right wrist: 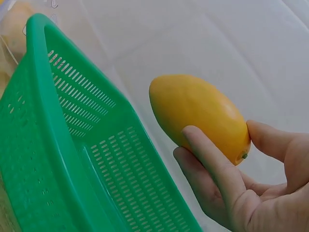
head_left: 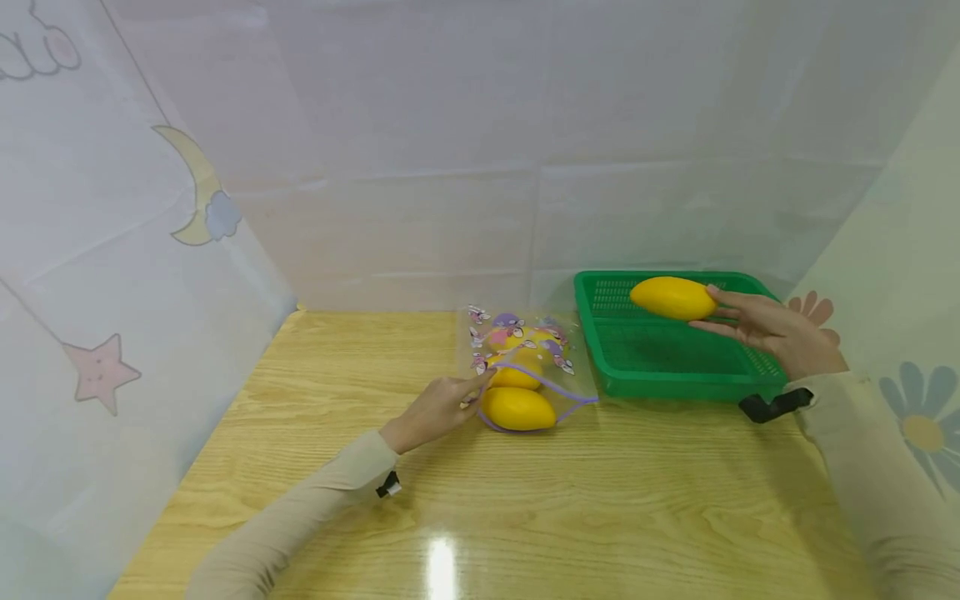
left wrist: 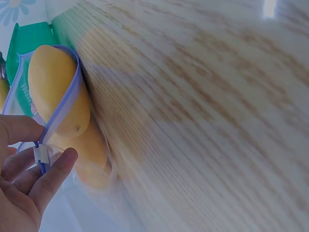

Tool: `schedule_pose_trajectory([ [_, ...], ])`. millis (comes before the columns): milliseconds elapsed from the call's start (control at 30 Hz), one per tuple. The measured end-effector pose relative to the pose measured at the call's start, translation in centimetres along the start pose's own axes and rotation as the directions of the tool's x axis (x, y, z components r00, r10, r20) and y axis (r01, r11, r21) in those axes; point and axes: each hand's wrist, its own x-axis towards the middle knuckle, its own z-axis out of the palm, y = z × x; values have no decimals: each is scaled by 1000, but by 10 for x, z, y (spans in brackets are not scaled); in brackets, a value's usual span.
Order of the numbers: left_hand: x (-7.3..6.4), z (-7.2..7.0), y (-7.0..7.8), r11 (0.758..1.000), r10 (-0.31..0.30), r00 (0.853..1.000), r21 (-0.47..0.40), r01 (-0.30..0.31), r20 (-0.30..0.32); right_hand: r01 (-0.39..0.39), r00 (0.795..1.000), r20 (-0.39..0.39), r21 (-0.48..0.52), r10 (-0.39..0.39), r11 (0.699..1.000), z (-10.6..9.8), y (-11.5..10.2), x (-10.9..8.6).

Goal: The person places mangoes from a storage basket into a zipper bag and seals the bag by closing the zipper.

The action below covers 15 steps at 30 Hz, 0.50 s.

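Note:
A yellow mango [head_left: 672,298] is held by its end between the thumb and fingers of my right hand [head_left: 772,329], above the green basket. In the right wrist view the mango [right wrist: 200,113] shows a small green stem spot near the fingers. My left hand [head_left: 441,408] pinches the purple-edged mouth of a clear zip bag [head_left: 558,382] printed with butterflies. Several mangoes lie in the bag, the nearest mango [head_left: 519,409] right at its open mouth. In the left wrist view a white slider [left wrist: 42,154] sits on the zip between my fingers.
The green perforated basket [head_left: 675,385] stands at the right rear of the wood-grain table [head_left: 360,533], just right of the bag. A pale cloth wall [head_left: 420,225] rises behind, and printed cloth panels stand at both sides.

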Motion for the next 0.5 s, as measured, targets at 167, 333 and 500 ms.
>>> schedule_pose_trajectory([
  [167, 0, 0, 0, 1000, -10, 1000, -1, 10, 15, 13, 998, -54, -137, -21, 991, 9, 0, -9],
  [333, 1, 0, 0, 999, -33, 999, -16, 33, 43, 8, 1000, 13, -77, -7, 997, 13, 3, -7],
  [500, 1, -1, 0, 998, -50, 997, -21, 51, 57, 53, 994, 108, -181, -33, 982, 18, 7, -3],
])
